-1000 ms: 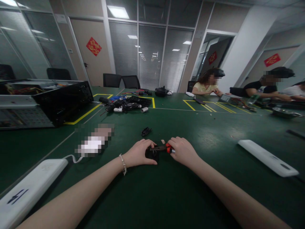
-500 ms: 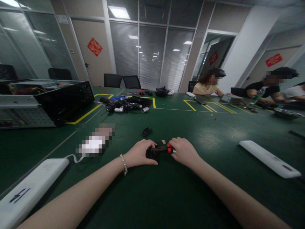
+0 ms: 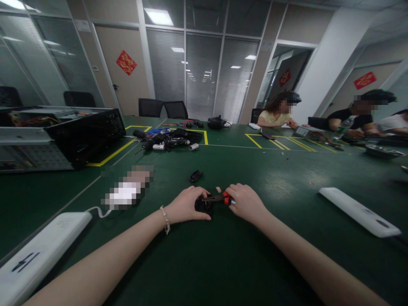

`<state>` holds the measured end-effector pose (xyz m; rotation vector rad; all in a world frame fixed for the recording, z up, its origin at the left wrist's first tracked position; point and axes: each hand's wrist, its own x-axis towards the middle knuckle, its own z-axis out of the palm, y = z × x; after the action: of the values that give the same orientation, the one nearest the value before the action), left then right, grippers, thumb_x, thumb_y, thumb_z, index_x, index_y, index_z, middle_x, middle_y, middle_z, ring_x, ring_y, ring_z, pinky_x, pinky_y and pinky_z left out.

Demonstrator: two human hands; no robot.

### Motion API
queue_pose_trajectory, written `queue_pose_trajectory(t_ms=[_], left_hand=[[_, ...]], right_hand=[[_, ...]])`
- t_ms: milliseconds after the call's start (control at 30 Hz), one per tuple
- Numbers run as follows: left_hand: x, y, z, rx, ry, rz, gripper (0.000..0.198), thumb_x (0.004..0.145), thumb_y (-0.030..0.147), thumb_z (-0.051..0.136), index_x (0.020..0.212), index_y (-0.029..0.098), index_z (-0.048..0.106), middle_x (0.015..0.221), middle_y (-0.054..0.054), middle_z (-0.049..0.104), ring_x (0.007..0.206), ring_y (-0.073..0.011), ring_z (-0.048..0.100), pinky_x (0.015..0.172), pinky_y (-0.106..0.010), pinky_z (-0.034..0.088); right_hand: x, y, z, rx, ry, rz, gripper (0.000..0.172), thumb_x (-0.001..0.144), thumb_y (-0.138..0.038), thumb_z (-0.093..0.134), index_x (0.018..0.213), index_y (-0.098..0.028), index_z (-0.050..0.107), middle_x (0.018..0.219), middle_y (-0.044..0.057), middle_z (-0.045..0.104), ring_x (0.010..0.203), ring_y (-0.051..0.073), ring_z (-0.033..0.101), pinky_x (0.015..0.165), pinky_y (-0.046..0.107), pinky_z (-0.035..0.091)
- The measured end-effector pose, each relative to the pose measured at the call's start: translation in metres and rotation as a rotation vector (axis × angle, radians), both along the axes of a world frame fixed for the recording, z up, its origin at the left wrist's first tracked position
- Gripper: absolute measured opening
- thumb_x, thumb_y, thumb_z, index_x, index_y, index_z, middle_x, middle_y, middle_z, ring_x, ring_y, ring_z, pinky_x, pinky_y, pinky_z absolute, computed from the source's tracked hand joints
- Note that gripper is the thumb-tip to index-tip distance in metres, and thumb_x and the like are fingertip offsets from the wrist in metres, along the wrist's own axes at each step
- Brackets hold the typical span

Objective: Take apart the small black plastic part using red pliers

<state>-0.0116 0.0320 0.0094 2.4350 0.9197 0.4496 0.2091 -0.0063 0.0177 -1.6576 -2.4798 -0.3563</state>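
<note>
My left hand (image 3: 185, 205) grips a small black part (image 3: 203, 207) against the green tabletop, thumb in front and fingers behind it. What exactly this part is I cannot make out. Pliers (image 3: 215, 198) with red grips and dark jaws are in my right hand (image 3: 247, 203), closed around the handles. The jaws point left and reach over the black part, at its upper edge; whether they pinch something there is too small to tell. A small tan scrap (image 3: 218, 189) lies just beyond the pliers. Behind my left hand rests a small black bundle (image 3: 196, 176).
White oblong devices lie left (image 3: 47, 250) and right (image 3: 360, 211), the left one cabled to a blurred-out object (image 3: 127, 189). An open computer case (image 3: 86, 138) stands far left. A drill (image 3: 148, 143) sits among black parts. Several people (image 3: 277, 112) sit at the far right.
My hands, the black part and the pliers hold nearly the same position. The view has shifted very slightly. At the right edge, a dark object has moved.
</note>
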Motion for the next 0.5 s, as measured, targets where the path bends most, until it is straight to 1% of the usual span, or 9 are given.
queue_pose_trajectory(t_ms=[200, 367, 500], left_hand=[[0.0015, -0.0007, -0.0001, 0.017, -0.022, -0.008, 0.048, 0.058, 0.050, 0.070, 0.090, 0.021, 0.050, 0.113, -0.004, 0.054, 0.097, -0.0258, 0.050, 0.081, -0.038, 0.040], [0.0013, -0.0007, -0.0004, 0.005, -0.004, 0.010, 0.050, 0.057, 0.052, 0.069, 0.092, 0.021, 0.050, 0.109, -0.005, 0.055, 0.096, -0.0260, 0.050, 0.080, -0.038, 0.041], [0.0006, 0.0001, -0.0006, 0.000, -0.004, 0.005, 0.050, 0.058, 0.053, 0.069, 0.093, 0.023, 0.050, 0.110, -0.004, 0.055, 0.096, -0.0252, 0.050, 0.079, -0.038, 0.041]], right_hand=[[-0.0021, -0.0008, 0.0006, 0.015, -0.009, 0.005, 0.015, 0.074, -0.023, 0.051, 0.086, -0.016, 0.058, 0.085, 0.005, 0.060, 0.075, 0.016, 0.050, 0.065, 0.027, 0.037], [-0.0004, -0.0004, -0.0004, 0.014, -0.003, 0.011, 0.016, 0.073, -0.024, 0.053, 0.086, -0.016, 0.058, 0.087, 0.006, 0.059, 0.075, 0.016, 0.050, 0.066, 0.027, 0.037], [0.0010, -0.0008, -0.0004, 0.020, 0.005, 0.011, 0.017, 0.071, -0.022, 0.054, 0.086, -0.017, 0.058, 0.086, 0.005, 0.060, 0.075, 0.016, 0.051, 0.066, 0.028, 0.037]])
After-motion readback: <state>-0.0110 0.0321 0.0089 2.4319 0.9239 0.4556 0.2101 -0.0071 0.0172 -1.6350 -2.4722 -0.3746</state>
